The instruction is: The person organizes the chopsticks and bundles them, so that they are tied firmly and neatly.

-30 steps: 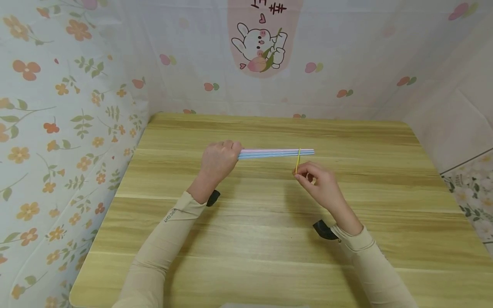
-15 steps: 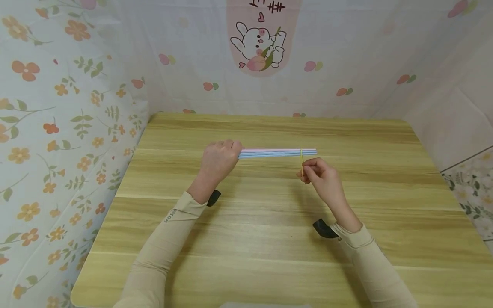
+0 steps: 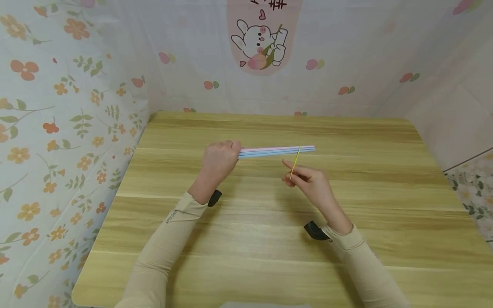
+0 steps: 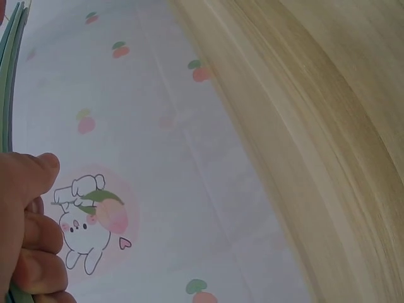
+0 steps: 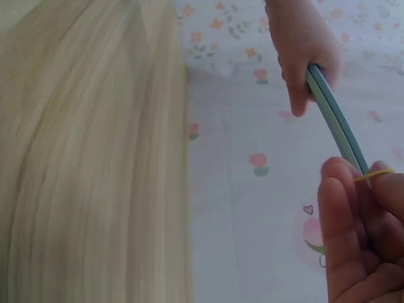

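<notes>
My left hand (image 3: 220,159) grips a bundle of slim pink and blue chopsticks (image 3: 269,152) near one end, fist closed round them. They point right, held above the table. A yellow rubber band (image 3: 295,163) loops over the bundle near its far right end and is stretched down toward me. Its lower end is pinched by my right hand (image 3: 313,185), with the index finger extended under the bundle. In the left wrist view, curled fingers (image 4: 41,243) hold the chopsticks (image 4: 9,88) at the left edge. The right wrist view shows the band (image 5: 379,172) at my right thumb.
Below the hands lies a wood-grain table (image 3: 246,239). A white patterned curtain (image 3: 185,51) hangs behind its far edge, and a flowered one (image 3: 77,141) stands at the left. Something pale (image 3: 265,305) shows at the bottom edge.
My right hand has shifted a little left, its fingers changing their hold on the rubber band, which is now stretched longer and slanted. My left hand stays put; the chopsticks' right end has risen slightly.
</notes>
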Motion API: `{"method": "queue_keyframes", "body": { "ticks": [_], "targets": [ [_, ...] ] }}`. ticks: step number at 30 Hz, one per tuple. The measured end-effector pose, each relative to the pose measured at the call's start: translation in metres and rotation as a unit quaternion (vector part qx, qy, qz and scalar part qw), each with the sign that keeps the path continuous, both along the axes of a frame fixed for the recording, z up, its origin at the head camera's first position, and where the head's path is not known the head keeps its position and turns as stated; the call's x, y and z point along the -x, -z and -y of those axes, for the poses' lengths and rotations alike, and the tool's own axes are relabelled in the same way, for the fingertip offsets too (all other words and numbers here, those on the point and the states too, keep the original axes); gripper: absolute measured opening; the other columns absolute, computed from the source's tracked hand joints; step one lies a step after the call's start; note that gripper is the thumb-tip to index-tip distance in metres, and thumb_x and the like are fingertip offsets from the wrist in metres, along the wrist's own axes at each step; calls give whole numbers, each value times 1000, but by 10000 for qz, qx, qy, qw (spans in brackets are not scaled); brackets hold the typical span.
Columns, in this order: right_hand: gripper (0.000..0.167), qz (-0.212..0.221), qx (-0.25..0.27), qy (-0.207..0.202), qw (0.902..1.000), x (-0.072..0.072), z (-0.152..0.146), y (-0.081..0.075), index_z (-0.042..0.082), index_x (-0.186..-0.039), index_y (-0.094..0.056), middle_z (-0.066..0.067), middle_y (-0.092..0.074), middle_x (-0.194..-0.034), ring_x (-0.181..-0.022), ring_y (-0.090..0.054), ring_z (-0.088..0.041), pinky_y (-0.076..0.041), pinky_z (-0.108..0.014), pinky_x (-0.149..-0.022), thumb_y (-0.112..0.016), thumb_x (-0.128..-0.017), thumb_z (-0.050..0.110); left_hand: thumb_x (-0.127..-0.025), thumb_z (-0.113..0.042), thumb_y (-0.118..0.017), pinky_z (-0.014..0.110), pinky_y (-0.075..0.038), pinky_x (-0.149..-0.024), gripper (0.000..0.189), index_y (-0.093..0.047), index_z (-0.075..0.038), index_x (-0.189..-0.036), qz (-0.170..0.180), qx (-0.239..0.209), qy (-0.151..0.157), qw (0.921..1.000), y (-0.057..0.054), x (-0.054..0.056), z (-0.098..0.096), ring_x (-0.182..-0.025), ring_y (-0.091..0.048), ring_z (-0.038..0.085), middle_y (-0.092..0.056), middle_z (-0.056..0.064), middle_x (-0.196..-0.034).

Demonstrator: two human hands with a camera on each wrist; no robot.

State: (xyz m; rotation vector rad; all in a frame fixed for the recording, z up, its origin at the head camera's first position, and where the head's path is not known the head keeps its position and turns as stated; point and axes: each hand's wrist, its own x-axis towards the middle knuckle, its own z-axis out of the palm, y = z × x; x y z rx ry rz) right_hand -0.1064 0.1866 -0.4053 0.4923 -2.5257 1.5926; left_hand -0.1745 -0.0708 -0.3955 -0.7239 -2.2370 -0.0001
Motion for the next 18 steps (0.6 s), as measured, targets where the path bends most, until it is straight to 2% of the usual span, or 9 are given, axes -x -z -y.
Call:
{"method": "queue_keyframes", "body": {
  "ticks": [4,6,7,8,11,15,18],
  "targets": [
    [43,-634,465,74,9969,-4,5,8,2,-128,-59,-12,-73,-92,-71,-67,1,-53,-17,-68,-62,-86,-7,-93,-25,-63,22,-18,-41,37,-51,-8,-62,1,-14,-55,10000,0,-1,1,-41,-24,8,-46,1,-47],
    [54,-833,624,93,9945,-6,7,11,5,-137,-49,-14,-73,-86,-69,-67,-2,-53,-17,-68,-61,-86,-8,-93,-26,-63,22,-18,-41,37,-51,-8,-62,-12,-21,-80,10000,-1,0,0,-41,-24,8,-47,1,-48],
    [58,-897,738,80,9932,-7,8,12,6,-141,-44,-20,-71,-83,-69,-67,-4,-53,-17,-68,-60,-87,-9,-92,-26,-63,22,-19,-40,37,-51,-8,-62,-19,-38,-89,10000,-1,0,0,-41,-25,8,-47,1,-48],
    [61,-931,894,68,9916,-7,8,14,7,-143,-40,-21,-71,-84,-69,-68,-6,-54,-18,-68,-58,-87,-10,-93,-25,-63,23,-19,-40,37,-51,-8,-62,-16,-49,-92,9999,-2,0,0,-40,-26,8,-47,1,-48],
    [65,-928,1436,69,9852,-9,11,17,8,-147,-33,-15,-73,-88,-72,-69,-9,-54,-21,-69,-55,-89,-11,-94,-24,-61,23,-20,-40,37,-51,-8,-62,-6,-77,-124,9999,-3,1,0,-40,-27,9,-47,2,-48],
    [64,-943,2202,38,9709,-12,14,23,10,-149,-28,2,-73,-94,-77,-69,-8,-55,-22,-72,-51,-92,-10,-93,-24,-62,23,-20,-39,35,-53,-8,-63,-20,-109,-104,9999,-1,1,-1,-39,-29,10,-48,2,-48],
    [64,-867,2597,65,9618,-14,17,27,10,-151,-23,5,-73,-95,-78,-69,-8,-55,-22,-74,-48,-94,-7,-92,-23,-64,23,-22,-38,33,-55,-8,-64,-49,-160,-51,9998,0,0,-2,-38,-31,10,-51,2,-50]
  ]
}}
